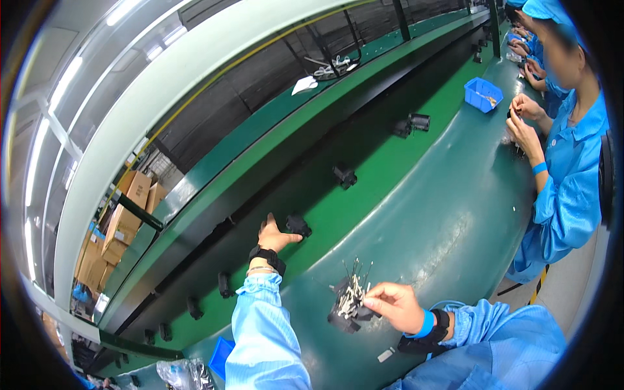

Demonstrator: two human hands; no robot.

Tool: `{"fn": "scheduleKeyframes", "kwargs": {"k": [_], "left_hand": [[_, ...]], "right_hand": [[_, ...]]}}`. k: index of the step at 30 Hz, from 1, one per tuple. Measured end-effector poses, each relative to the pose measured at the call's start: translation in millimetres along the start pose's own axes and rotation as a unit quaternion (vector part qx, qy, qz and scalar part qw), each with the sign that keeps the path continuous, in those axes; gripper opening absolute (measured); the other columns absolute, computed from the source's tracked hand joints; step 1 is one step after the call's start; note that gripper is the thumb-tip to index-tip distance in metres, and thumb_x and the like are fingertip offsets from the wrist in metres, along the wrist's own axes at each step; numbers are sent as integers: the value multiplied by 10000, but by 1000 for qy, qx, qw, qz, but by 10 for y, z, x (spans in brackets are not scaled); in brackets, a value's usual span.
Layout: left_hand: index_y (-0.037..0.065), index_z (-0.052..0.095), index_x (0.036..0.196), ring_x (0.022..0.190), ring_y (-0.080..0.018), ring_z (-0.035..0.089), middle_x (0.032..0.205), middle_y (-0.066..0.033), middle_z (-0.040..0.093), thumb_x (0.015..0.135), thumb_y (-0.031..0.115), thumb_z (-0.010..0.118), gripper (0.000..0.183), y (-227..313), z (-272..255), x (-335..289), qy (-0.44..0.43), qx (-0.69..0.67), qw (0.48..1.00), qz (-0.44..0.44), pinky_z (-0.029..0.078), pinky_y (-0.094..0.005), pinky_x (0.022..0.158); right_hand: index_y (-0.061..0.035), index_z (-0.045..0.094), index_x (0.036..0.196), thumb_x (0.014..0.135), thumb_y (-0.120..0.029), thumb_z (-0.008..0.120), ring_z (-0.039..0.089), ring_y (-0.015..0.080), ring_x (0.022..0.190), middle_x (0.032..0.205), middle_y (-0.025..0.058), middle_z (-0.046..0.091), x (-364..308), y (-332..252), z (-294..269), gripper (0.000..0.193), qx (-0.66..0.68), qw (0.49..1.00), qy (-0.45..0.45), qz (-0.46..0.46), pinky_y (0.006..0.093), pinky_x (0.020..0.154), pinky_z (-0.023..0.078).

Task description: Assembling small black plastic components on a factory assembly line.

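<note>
My left hand (275,236) is stretched out over the green conveyor belt (377,188). Its fingers are spread, and its thumb reaches close to a small black plastic part (299,225); whether they touch I cannot tell. On the green worktable (416,253), a heap of small white pieces with thin black wires (351,292) lies on top of dark parts (348,320). My right hand (398,307) is at the right side of that heap, thumb and forefinger pinched together. What sits between those fingertips is too small to make out.
More black parts (344,176) stand spaced along the belt. A small white piece (386,354) lies near my right wrist. Beside my left sleeve are a blue bin (221,356) and a clear plastic bag (185,374). Another blue bin (483,95) stands near a co-worker (564,175) at the right.
</note>
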State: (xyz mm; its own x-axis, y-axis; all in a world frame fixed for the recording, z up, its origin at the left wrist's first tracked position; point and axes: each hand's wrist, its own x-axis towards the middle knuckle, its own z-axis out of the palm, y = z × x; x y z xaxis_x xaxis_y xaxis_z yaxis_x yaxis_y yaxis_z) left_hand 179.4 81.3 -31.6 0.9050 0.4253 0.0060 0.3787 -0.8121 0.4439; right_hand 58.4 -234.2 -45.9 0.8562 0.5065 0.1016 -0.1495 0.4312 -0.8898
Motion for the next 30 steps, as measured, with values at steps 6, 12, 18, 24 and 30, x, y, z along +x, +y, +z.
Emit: {"fn": "scheduleKeyframes", "kwargs": {"k": [6, 12, 18, 24, 30], "left_hand": [[-22, 484, 1188, 1116, -313, 504, 1191, -224, 508, 509, 275, 812, 810, -74, 391, 342, -68, -62, 994, 57, 403, -365, 959], [-1, 454, 1119, 914, -267, 563, 995, -157, 550, 559, 179, 750, 658, 726, -229, -671, 104, -226, 964, 97, 476, -345, 809], [68, 302, 1253, 1004, -211, 553, 1054, -90, 482, 554, -110, 659, 805, 912, -563, -2721, -126, -518, 846, 19, 491, -323, 812], [54, 348, 1318, 1132, -176, 452, 1240, -81, 398, 617, -131, 614, 772, 576, -394, -3609, -171, -498, 850, 29, 416, -300, 914], [79, 251, 1311, 1128, -171, 468, 1270, -128, 429, 645, -152, 571, 775, 425, -331, -3830, -172, -677, 715, -38, 448, -333, 879]], "right_hand": [[13, 608, 922, 870, -51, 584, 549, 44, 751, 834, 8, 618, 24, 13, -14, 86, 34, 999, 6, 28, 198, 666, 463], [30, 603, 915, 859, -45, 596, 557, 59, 757, 837, 29, 627, 21, -35, -57, 94, 58, 998, 39, 9, 210, 670, 464], [9, 606, 880, 854, -71, 606, 550, 73, 703, 779, 40, 624, 48, -96, -102, 85, 111, 993, 12, 41, 217, 614, 435], [14, 611, 912, 850, -63, 611, 571, 84, 793, 846, 32, 616, -218, -341, 268, 98, 156, 925, -298, 175, 234, 736, 467], [25, 613, 918, 854, -41, 602, 557, 77, 808, 847, 21, 604, -449, -384, 439, 93, 93, 920, -341, 170, 221, 736, 450]]}}
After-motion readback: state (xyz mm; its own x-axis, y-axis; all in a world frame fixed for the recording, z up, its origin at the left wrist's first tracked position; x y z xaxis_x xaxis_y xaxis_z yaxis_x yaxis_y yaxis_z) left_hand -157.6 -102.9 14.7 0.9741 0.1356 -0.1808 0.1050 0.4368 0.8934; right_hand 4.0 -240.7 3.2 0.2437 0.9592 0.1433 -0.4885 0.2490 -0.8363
